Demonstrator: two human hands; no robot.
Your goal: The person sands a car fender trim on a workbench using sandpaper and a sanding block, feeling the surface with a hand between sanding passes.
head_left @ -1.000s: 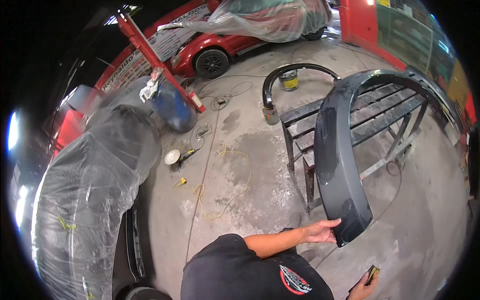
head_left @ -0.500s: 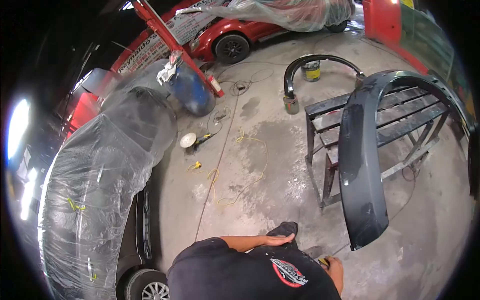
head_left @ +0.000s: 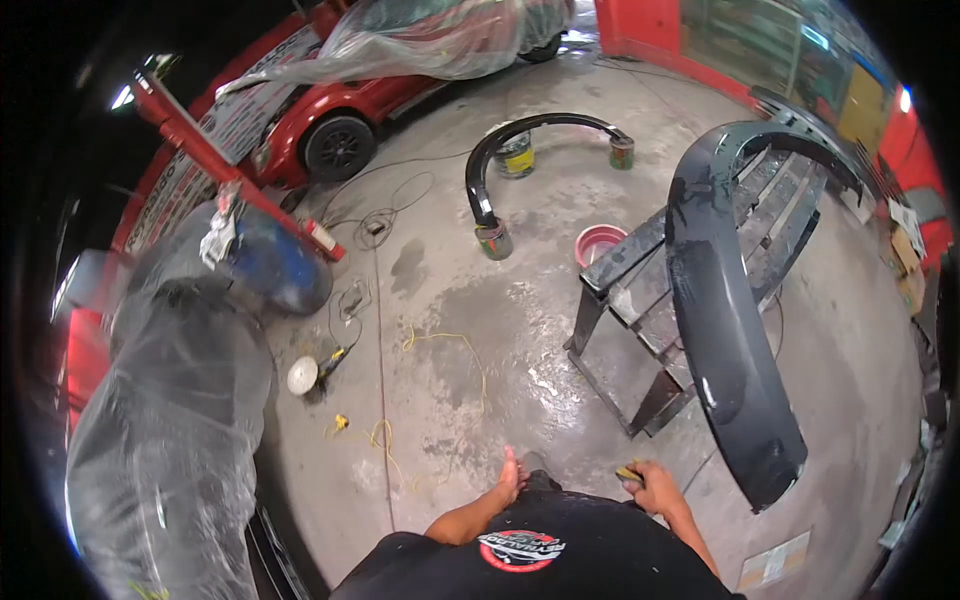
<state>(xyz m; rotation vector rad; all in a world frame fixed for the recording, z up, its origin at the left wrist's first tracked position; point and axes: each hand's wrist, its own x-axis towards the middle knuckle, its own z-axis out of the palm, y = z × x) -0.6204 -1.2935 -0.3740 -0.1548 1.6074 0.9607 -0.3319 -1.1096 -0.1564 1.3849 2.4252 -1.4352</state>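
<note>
My right hand (head_left: pixel 655 489) is closed round a small yellow and dark pad (head_left: pixel 629 472), perhaps a sanding sponge; its details are too small to make out. My left hand (head_left: pixel 513 475) is held in front of my body with its fingers stretched out, and nothing shows in it. To the right of my hands, a large dark grey wheel-arch flare (head_left: pixel 715 290), wet in patches, rests on a slatted metal stand (head_left: pixel 622 262). The pad is apart from the flare, whose lower end hangs near my right forearm.
A second black arch (head_left: pixel 478 175) stands on cans (head_left: pixel 493 241) farther off. A pink bucket (head_left: pixel 597 245) sits behind the stand. Yellow cord (head_left: pixel 470 345) and a polisher (head_left: pixel 304 375) lie on the wet floor. At left is a plastic-covered car (head_left: pixel 170 420); a red vehicle (head_left: pixel 290 130) stands behind.
My view has turned to the right, bringing the pink bucket into sight. My left hand has lifted away from my leg. My right hand has risen with the pad, showing more of it.
</note>
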